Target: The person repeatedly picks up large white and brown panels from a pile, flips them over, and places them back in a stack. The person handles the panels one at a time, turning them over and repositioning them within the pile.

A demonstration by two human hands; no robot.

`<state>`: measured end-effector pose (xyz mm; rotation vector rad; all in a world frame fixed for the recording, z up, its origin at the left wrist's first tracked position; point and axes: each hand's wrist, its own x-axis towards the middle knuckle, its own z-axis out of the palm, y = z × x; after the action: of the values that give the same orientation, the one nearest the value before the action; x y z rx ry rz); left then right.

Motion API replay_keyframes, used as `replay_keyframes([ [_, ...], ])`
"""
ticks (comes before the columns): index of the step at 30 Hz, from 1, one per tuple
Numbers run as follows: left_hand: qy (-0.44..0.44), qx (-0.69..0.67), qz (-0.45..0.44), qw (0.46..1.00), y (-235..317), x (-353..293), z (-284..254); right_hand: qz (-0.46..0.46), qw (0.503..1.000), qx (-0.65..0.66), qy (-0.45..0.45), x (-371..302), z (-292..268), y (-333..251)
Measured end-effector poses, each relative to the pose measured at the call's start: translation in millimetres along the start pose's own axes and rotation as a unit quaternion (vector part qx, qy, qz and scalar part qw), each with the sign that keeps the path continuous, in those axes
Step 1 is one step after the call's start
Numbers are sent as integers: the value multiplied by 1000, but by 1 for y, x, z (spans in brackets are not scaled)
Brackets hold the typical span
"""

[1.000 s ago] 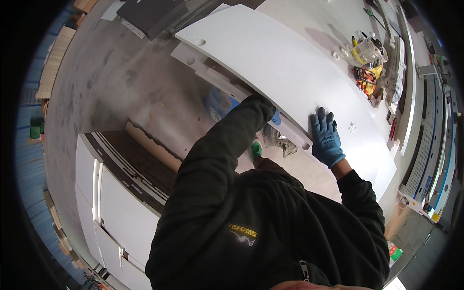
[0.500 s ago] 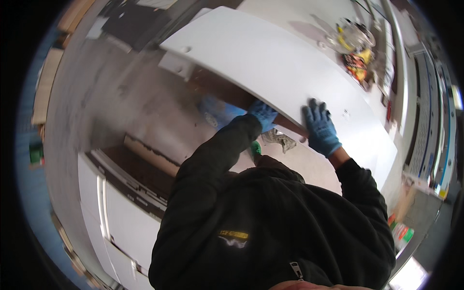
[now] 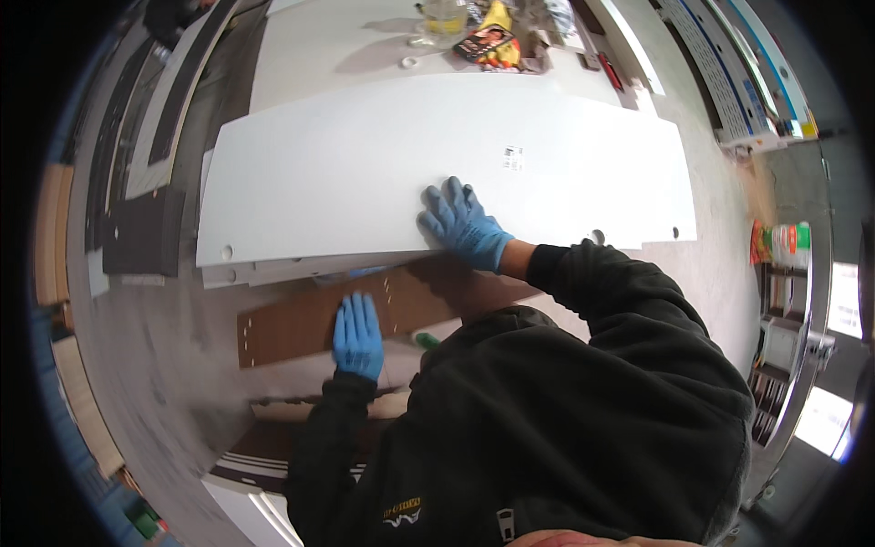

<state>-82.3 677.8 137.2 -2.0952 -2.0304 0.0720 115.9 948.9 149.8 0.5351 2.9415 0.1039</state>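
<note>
- Resting palm down on a large white panel (image 3: 365, 173), the right hand (image 3: 465, 228) has its fingers spread and released, near the panel's front edge.
- The left hand (image 3: 357, 339) lies over a long brown panel (image 3: 301, 321), its fingers straight and close together; the thumb is hidden, so I cannot tell whether it grips the board's edge.
- That brown panel sits between the white panel's front edge and the person's body — slightly aslant, its left end nearer the person, short pale marks across its face.
- A second white panel (image 3: 301, 269) shows just below the front edge of the large one.
- A printed label (image 3: 513, 159) is stuck on the large panel, beyond the right hand.
- Behind lies a pale surface (image 3: 365, 36) with a red-and-yellow packet (image 3: 497, 46), a clear container (image 3: 444, 16) and a small white ring (image 3: 409, 63) — all apart from both hands.
</note>
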Motion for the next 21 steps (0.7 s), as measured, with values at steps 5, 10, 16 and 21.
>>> replay_keyframes([
  [5,-92,-148,19,985,-27,-82,-33,27,999,-30,16,-2,23,-11],
  [10,-134,-171,22,976,-36,-122,-46,34,999,-27,26,-7,8,-13],
  [16,-113,-133,90,980,-47,-83,-132,-79,949,270,142,-29,-39,-46],
  [21,-154,-165,177,958,-86,4,-271,-52,870,490,30,-77,-52,-55],
])
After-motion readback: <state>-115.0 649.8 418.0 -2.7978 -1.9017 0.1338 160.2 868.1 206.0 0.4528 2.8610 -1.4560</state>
